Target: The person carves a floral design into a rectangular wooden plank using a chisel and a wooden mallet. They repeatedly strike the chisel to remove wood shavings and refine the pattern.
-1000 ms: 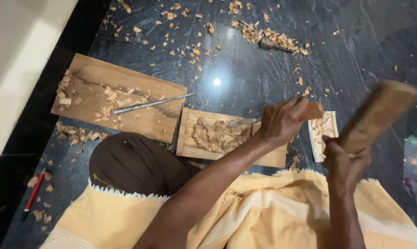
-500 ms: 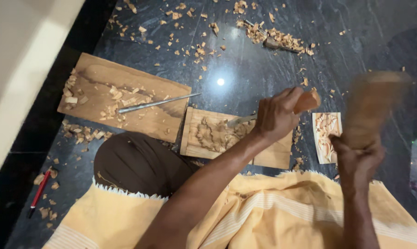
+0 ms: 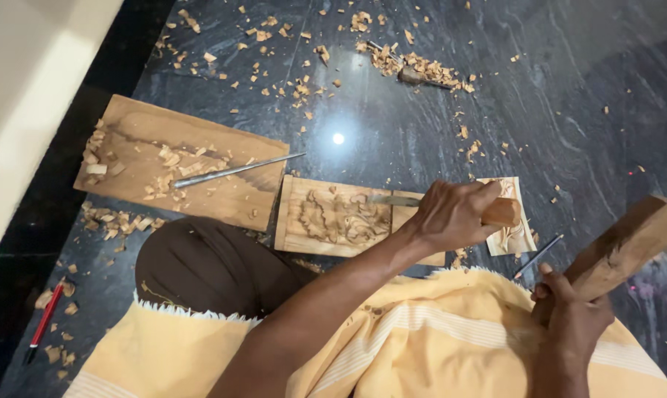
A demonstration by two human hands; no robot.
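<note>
Held a chisel (image 3: 451,208) tight in the left hand (image 3: 451,215) on the carved wood block (image 3: 341,219), gripped a wooden mallet (image 3: 628,239) in the right hand (image 3: 573,320).

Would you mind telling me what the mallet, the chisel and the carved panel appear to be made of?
The mallet in the right hand looks like bare, unvarnished wood: pale brown with grain streaks. The chisel in the left hand has a grey, probably steel blade and a reddish wooden handle. The carved panel looks like raw light wood, matching the chips scattered around.
</note>
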